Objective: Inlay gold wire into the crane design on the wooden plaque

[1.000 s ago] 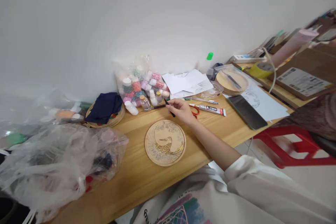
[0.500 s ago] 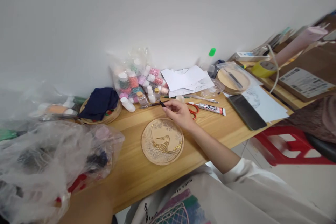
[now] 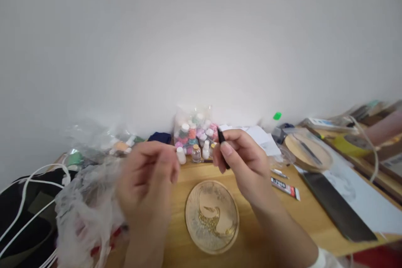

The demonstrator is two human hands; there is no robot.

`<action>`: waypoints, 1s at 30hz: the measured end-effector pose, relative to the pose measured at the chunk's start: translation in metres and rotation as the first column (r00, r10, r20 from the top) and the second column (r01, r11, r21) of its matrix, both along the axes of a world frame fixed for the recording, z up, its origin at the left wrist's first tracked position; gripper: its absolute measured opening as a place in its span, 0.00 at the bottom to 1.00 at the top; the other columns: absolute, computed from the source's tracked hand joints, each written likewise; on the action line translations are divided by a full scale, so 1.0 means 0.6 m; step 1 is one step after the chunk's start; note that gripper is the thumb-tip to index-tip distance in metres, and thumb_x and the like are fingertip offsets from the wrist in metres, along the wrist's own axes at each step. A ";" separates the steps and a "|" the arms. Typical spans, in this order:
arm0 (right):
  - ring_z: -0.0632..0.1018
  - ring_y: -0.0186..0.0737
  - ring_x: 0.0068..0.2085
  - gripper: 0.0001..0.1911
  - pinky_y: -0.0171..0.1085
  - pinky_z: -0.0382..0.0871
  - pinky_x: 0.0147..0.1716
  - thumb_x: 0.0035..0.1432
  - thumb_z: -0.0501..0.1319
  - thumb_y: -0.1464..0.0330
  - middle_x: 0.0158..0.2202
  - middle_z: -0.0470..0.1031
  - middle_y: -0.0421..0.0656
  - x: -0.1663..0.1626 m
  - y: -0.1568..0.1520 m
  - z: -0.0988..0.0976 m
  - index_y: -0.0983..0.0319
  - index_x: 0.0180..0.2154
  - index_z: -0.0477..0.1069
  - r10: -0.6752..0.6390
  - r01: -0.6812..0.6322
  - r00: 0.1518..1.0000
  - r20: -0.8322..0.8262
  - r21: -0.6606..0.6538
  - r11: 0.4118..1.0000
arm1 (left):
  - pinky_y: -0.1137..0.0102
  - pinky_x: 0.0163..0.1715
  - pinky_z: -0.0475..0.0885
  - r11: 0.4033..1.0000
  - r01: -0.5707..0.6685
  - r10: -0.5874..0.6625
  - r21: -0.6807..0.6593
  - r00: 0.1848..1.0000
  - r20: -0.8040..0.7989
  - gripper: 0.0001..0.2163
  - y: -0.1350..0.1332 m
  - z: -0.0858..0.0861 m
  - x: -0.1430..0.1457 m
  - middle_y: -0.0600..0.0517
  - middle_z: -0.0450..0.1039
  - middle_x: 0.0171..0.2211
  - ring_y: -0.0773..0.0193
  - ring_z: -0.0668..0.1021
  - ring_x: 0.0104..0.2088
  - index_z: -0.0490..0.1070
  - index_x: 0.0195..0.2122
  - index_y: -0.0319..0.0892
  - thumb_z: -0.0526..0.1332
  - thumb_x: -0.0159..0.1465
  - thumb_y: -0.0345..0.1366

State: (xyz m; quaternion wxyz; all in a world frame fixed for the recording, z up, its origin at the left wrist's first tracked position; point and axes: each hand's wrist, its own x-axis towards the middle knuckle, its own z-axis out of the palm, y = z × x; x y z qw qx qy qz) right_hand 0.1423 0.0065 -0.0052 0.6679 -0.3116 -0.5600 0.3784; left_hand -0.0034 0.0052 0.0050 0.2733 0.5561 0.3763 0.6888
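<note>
As right fingers (image 3: 238, 135) pinch black tool (image 3: 221, 136), long axis steep, top leftward

There's room over the disc (image 3: 212, 217); bottles (image 3: 196, 153) block behind.

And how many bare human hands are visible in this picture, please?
2: the blurred left hand, raised left of the round carved wooden plaque, and the right hand, raised at its upper right, holding a slender black tool. No other hand shows.

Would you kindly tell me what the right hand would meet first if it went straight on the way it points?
The right hand would probably meet the small bottles before the clear bag behind them, though depth and height are unclear.
</note>
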 end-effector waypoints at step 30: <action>0.70 0.25 0.22 0.06 0.24 0.62 0.21 0.63 0.64 0.64 0.21 0.69 0.35 -0.020 -0.022 -0.019 0.58 0.39 0.78 -0.028 0.026 0.999 -0.020 -0.082 0.996 | 0.79 0.16 0.53 0.542 0.827 -0.332 -0.151 0.376 0.865 0.16 0.047 0.021 -0.005 0.63 0.50 0.10 0.77 0.50 0.11 0.66 0.28 0.39 0.48 0.73 0.30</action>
